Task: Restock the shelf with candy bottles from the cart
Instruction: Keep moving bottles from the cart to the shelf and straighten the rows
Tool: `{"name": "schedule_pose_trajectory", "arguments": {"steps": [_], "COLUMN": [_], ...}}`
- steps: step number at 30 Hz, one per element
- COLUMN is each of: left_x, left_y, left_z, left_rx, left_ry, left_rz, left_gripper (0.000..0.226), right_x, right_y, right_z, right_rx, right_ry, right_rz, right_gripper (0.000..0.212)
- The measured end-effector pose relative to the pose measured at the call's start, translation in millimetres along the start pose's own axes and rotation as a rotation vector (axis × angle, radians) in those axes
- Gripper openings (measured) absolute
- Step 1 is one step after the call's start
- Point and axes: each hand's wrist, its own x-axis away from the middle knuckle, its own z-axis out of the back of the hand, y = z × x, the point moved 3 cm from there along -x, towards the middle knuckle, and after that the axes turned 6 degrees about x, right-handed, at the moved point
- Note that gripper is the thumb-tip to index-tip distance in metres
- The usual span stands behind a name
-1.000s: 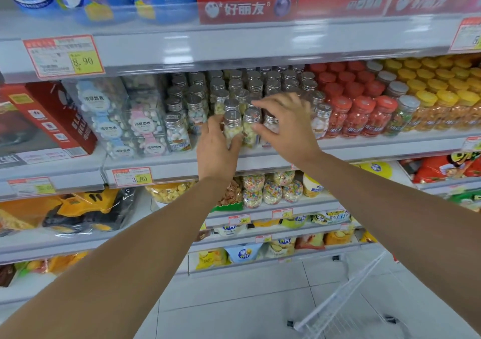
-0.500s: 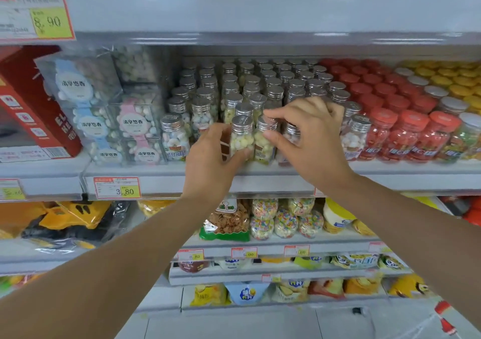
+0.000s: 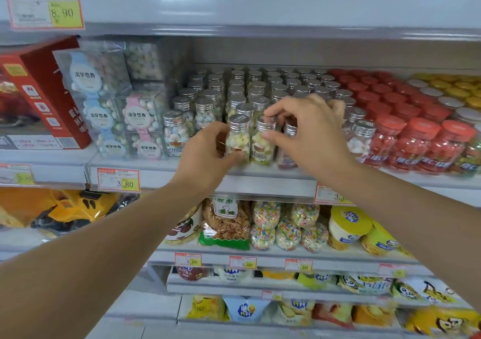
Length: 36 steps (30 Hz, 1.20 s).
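Left hand (image 3: 208, 156) grips an upright silver-capped candy bottle (image 3: 237, 141); right hand (image 3: 309, 138) pinches the neighbouring bottle (image 3: 261, 146) just beside it, both at the shelf (image 3: 169, 180) front edge.

- The shelf (image 3: 161, 168) is carrying packed rows of goods, with a price tag (image 3: 118, 180) hanging on its front lip.
- Silver-capped bottles (image 3: 205, 115) are standing upright in tight rows across its middle, running front to back.
- Clear boxes (image 3: 140, 120) are sitting stacked at its left end, just beside the bottles.
- Red jars (image 3: 416, 141) are standing right of the bottles, with yellow jars (image 3: 455, 89) filling the far right.
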Motion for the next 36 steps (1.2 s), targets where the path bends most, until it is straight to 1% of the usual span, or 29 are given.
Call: {"name": "schedule_pose_trajectory", "arguments": {"steps": [3, 7, 10, 12, 14, 18, 20, 23, 26, 29, 36], "left_x": [1.5, 0.5, 0.3, 0.8, 2.0, 2.6, -1.0, -2.9, -2.6, -5.4, -9.7], "left_y": [3.9, 7.4, 10.3, 12.5, 15.9, 22.7, 21.7, 21.0, 21.2, 21.1, 19.7], "left_z": [1.2, 2.3, 4.2, 5.7, 8.8, 15.1, 15.0, 12.3, 10.3, 12.1, 15.7], "left_rx": [-0.041, -0.105, -0.139, -0.176, -0.237, -0.399, -0.486, -0.589, -0.610, -0.588, -0.564], "left_ry": [0.054, 0.069, 0.068, 0.079, 0.119, 0.200, 0.220, 0.225, 0.207, 0.190, 0.171], "left_rz": [-0.011, -0.015, -0.032, -0.093, -0.191, -0.419, -0.472, -0.440, -0.435, -0.425, -0.470], "left_gripper": [0.039, 0.046, 0.048, 0.051, 0.054, 0.049, 0.047, 0.053, 0.059, 0.056, 0.052], "right_x": [0.2, -0.8, -1.2, -0.2, 2.6, 9.3, 9.7, 8.9, 9.6, 8.2, 4.0], "right_y": [0.7, -0.4, -4.3, -5.6, -4.5, -3.5, -3.1, -2.6, -2.0, -2.8, -2.7], "right_z": [2.5, 4.1, 4.1, 5.0, 4.8, 1.0, -0.7, -1.9, -4.2, -4.1, -6.3], "right_rx": [-0.024, -0.030, -0.003, 0.029, 0.074, 0.129, 0.156, 0.188, 0.228, 0.217, 0.160], "right_ry": [-0.049, -0.069, -0.067, -0.045, -0.013, 0.036, 0.049, 0.064, 0.039, 0.041, 0.062], "right_rz": [0.014, 0.006, 0.035, 0.070, 0.110, 0.154, 0.152, 0.158, 0.172, 0.170, 0.178], "right_gripper": [0.024, 0.023, 0.023, 0.029, 0.037, 0.036, 0.037, 0.041, 0.046, 0.048, 0.044]}}
